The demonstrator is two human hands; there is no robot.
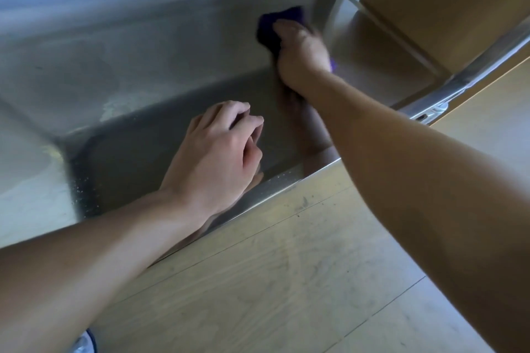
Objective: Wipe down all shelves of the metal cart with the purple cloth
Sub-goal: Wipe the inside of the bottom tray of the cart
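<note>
Right hand (301, 51) grips the purple cloth (269, 24), fingers curled over it and pressing it onto the metal cart (143, 135), deep in the far right corner just beside the upright post (327, 3). The hand is motion-blurred, so this looks like mid-stroke.

Left hand (218, 152) is empty, fingers loosely curled, over the shelf near the front lip (275, 183). Can't tell whether it touches the metal.

Risks:
- The cloth is bunched, so the contact patch is small and likely to leave unwiped strips.
- The pale residue patch (120, 106) on the left is well away from the cloth and easy to skip.
- The corner is tight, so knuckles could hit the post.
- The arm reaches over the lip, which could scrape the forearm.
- The cart may roll if it is pushed hard; no wheels are visible.

No brand, label or readable writing anywhere.
</note>
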